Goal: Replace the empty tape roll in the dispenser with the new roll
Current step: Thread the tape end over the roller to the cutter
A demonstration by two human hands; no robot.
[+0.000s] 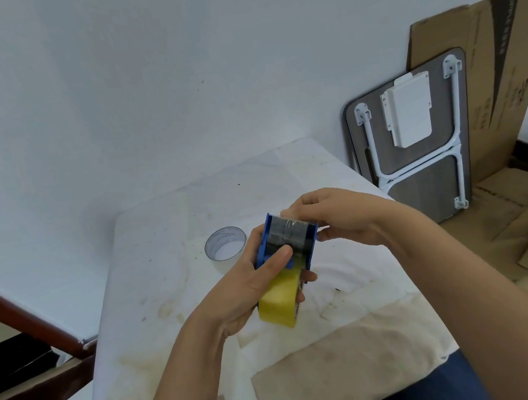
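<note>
A blue tape dispenser (310, 239) with a black roller is held above the white table (160, 251). A yellowish new tape roll (280, 301) sits in its lower end. My left hand (252, 288) grips the dispenser and the roll from the left, thumb across the blue frame. My right hand (337, 215) pinches the top of the dispenser near the roller, where a clear strip of tape seems to lie. The empty tape roll (225, 244), a pale bare core, stands on the table just left of the dispenser, apart from both hands.
The table cover is stained, with a beige cloth (344, 367) near its front edge. A folded small table (416, 141) and flattened cardboard (495, 76) lean against the wall at right. A dark wooden rail (21, 314) runs at left.
</note>
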